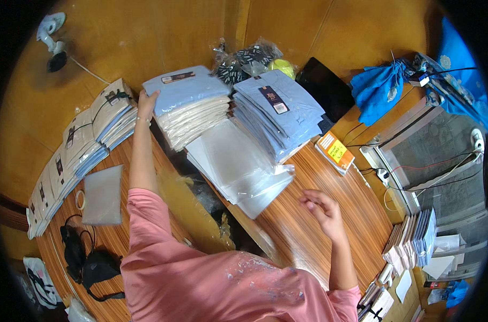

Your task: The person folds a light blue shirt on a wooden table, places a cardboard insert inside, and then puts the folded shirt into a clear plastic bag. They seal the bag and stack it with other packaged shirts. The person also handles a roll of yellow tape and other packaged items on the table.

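My left hand [146,103] reaches far forward and grips the left edge of a stack of folded light blue and cream garments [193,102]. My right hand [320,206] hovers open above the wooden table [303,236], its fingers spread and holding nothing, just right of a pile of clear plastic bags [238,163]. A second stack of folded light blue garments with a dark tag [279,110] leans behind the bags. Pink sleeves cover both my upper arms.
A row of packed garments [77,155] lines the left edge, with a flat grey bag [101,196], a tape roll [80,199] and a black pouch [85,263] nearby. An orange notepad [336,152], a dark tablet [325,87], blue cloth [380,88] and booklets [413,239] lie right.
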`<state>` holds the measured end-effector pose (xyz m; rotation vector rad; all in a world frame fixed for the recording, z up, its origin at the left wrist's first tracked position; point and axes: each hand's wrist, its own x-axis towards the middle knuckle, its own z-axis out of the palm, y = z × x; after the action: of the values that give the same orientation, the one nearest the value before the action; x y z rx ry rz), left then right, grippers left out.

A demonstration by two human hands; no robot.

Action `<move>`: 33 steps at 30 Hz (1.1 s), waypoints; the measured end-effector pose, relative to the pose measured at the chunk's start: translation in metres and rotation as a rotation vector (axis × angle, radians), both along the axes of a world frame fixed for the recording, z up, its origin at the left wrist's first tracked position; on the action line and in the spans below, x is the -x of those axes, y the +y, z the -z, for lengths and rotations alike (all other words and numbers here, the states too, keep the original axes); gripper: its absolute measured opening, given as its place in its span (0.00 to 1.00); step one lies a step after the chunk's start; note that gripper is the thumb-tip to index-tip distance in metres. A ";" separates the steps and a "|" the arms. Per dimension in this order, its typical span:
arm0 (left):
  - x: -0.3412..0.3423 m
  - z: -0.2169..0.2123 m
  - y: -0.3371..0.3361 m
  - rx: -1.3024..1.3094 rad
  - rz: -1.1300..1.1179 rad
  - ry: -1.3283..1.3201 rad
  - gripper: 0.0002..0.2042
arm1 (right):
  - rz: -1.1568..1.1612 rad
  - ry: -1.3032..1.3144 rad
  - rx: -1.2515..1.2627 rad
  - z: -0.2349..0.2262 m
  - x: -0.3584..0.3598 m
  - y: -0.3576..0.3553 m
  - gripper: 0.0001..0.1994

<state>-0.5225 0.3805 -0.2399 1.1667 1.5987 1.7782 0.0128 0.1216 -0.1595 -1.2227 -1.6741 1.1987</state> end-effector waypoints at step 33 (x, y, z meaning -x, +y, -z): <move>-0.135 0.020 -0.121 -0.310 -0.472 0.063 0.33 | -0.776 -0.733 -1.500 -0.196 0.045 -0.121 0.15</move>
<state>-0.3879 0.2598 -0.2597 1.0388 1.7889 2.3789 -0.0327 0.0003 0.0366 0.0550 -2.7651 -0.4791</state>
